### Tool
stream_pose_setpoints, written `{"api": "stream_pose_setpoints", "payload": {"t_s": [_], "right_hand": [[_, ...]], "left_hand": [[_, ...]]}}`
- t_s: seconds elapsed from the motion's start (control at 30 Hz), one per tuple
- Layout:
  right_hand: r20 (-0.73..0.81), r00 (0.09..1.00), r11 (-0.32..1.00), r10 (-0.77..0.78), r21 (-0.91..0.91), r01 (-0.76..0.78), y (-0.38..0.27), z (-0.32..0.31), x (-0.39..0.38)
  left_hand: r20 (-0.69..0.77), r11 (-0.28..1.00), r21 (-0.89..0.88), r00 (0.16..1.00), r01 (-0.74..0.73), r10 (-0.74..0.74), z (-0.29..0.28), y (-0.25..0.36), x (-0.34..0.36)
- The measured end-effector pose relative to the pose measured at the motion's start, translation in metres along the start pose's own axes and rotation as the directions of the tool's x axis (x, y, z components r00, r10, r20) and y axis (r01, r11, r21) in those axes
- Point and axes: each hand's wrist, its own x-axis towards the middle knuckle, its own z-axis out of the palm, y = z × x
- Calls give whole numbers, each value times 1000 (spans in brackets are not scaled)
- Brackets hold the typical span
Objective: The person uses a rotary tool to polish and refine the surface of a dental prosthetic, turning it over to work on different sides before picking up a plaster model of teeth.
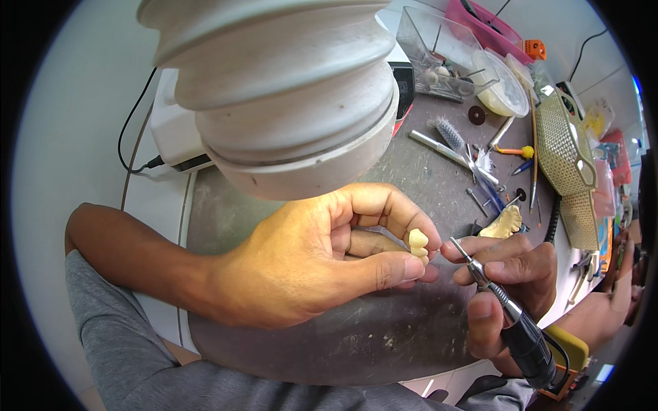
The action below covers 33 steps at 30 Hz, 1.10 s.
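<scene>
Between the thumb and fingertips of my left hand [301, 264] is a small cream-coloured dental bridge [418, 245] of joined tooth shapes. My right hand [514, 274] grips a dental handpiece [510, 312] with a black and metal body, pen-like, its slim metal tip pointing up and left. That tip stands a short way right of the bridge, apart from it. A cable runs from the handpiece's lower end. Just beyond my right fingers lies a yellowish dental cast [502, 222].
A wide white ribbed hose [288, 89] hangs over the table's left part. Scattered at the right are a brush [449, 133], a metal tool [439, 146] and a dark disc [477, 115]. Behind are a clear bin [445, 51] and a woven basket [562, 140].
</scene>
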Motion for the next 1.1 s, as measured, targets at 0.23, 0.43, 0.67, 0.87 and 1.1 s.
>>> {"api": "stream_pose_setpoints", "payload": {"t_s": [0.23, 0.43, 0.67, 0.87, 1.1], "right_hand": [[-73, 997, 999, -13, 50, 16, -1, -1, 2], [-68, 998, 993, 6, 115, 2, 3, -4, -1], [-103, 994, 995, -21, 94, 31, 5, -2, 2], [-89, 995, 994, -46, 96, 55, 6, 0, 4], [-53, 997, 986, 62, 157, -53, -3, 2, 2]], "left_hand": [[-44, 998, -4, 998, 55, -55, 2, 4, 1], [-63, 999, -23, 997, 47, -49, 1, 3, 1], [-62, 999, 5, 997, 41, -41, 0, 2, 2], [-80, 998, -1, 995, 60, -60, 1, 5, 1], [-66, 999, -32, 997, 39, -41, -3, 3, 1]]}}
